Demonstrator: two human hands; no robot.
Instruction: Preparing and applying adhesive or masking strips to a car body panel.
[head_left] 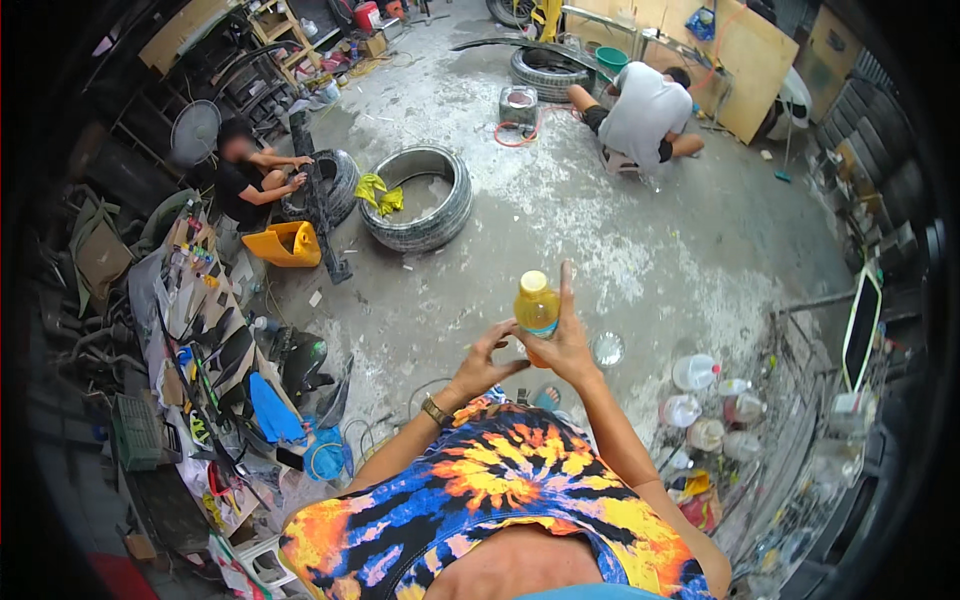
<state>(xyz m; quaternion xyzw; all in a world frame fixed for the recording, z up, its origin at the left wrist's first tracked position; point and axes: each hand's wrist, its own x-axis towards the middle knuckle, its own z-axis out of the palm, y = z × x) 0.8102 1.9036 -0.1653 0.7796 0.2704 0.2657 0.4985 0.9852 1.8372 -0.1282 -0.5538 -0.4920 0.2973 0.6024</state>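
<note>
A bottle of yellow-orange liquid [537,302] with a pale cap and a blue band stands roughly upright in front of my chest. My right hand [566,350] is wrapped around its lower part, with the index finger pointing up alongside it. Just left of the bottle is my left hand [482,362], wearing a wristwatch [436,410]. Its fingers are curved and apart, and the fingertips reach the bottle's side near my right hand's fingers; whether they press on it I cannot tell.
Ahead lies a tire [418,200] with a yellow cloth [378,195] on it. One person crouches far left by a long dark part [316,190]; another sits far right [645,115]. Clutter lines the left. Several plastic jugs [696,373] stand at right.
</note>
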